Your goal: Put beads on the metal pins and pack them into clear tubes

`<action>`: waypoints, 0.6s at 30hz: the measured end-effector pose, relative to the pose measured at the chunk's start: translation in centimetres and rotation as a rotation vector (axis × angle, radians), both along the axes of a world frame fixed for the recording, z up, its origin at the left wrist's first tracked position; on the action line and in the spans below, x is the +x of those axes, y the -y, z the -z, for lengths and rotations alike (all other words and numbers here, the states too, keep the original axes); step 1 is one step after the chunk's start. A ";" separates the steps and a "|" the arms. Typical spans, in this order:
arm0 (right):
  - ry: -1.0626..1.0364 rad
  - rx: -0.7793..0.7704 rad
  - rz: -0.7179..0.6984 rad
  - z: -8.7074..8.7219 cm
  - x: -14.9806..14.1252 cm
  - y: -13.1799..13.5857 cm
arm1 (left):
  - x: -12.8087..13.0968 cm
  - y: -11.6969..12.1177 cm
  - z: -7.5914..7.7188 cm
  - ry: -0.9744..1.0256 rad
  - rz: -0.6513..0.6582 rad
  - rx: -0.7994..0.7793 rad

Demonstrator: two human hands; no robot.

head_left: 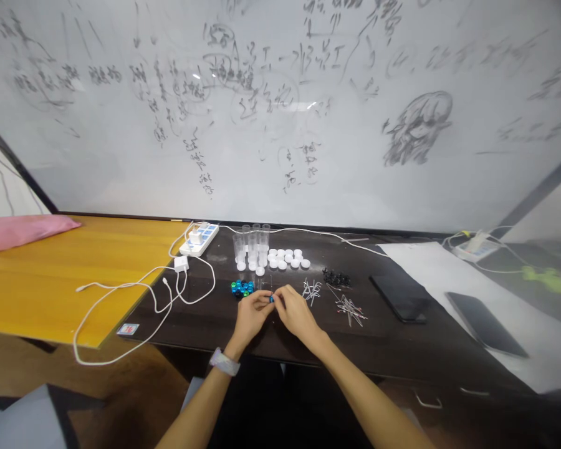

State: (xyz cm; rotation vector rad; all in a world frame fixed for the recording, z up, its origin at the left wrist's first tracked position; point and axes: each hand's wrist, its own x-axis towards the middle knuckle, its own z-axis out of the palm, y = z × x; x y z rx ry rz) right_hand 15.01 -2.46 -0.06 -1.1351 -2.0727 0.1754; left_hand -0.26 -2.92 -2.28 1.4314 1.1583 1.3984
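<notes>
Above the dark table edge, my left hand [252, 315] and my right hand [297, 312] meet at their fingertips, both closed in a pinch. Between them shows a small blue bead-like piece [272, 299], with a thin rod seeming to rise from it. The fingers cover most of this piece. Just beyond my left hand lies a cluster of shiny blue and green balls [242, 288]. Right of my right hand are a loose pile of short white sticks [311, 290], a heap of small black parts [336, 277] and thin metal pins [350, 309], some with reddish ends.
Clear tubes [264, 240] stand at the back beside rows of white caps [287, 259]. A power strip [200, 240] and loose white cables [116, 290] lie left. A black tablet [399, 299] and a phone [486, 323] lie right. A whiteboard [271, 137] rises behind.
</notes>
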 end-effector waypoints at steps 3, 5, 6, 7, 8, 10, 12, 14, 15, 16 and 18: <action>0.065 0.010 -0.011 -0.5 0.2 -0.2 | 0.0 0.0 0.0 0.009 -0.013 -0.011; 0.169 0.042 -0.002 -0.7 0.2 -0.4 | 0.0 0.0 -0.1 0.031 -0.008 -0.026; 0.225 0.063 0.003 -0.7 0.2 -0.4 | 0.0 0.0 -0.1 0.044 -0.001 -0.034; 0.275 0.083 0.009 -0.7 0.2 -0.5 | 0.1 0.0 -0.2 0.057 0.008 -0.042; 0.313 0.100 0.014 -0.6 0.2 -0.5 | 0.1 0.0 -0.3 0.070 0.018 -0.049; 0.353 0.123 0.023 -0.5 0.2 -0.6 | 0.1 0.1 -0.4 0.091 0.031 -0.064; 0.363 0.134 0.032 -0.4 0.2 -0.7 | 0.0 0.2 -0.5 0.106 0.041 -0.077; 0.368 0.132 0.044 -0.5 0.1 -0.6 | 0.0 0.2 -0.6 0.117 0.055 -0.085; 0.365 0.126 0.048 -0.5 0.1 -0.6 | -0.1 0.2 -0.7 0.123 0.061 -0.087; 0.352 0.116 0.049 -0.6 0.1 -0.5 | -0.1 0.3 -0.7 0.131 0.063 -0.090; 0.289 0.081 0.038 -0.7 0.1 -0.4 | -0.2 0.2 -0.7 0.154 0.056 -0.100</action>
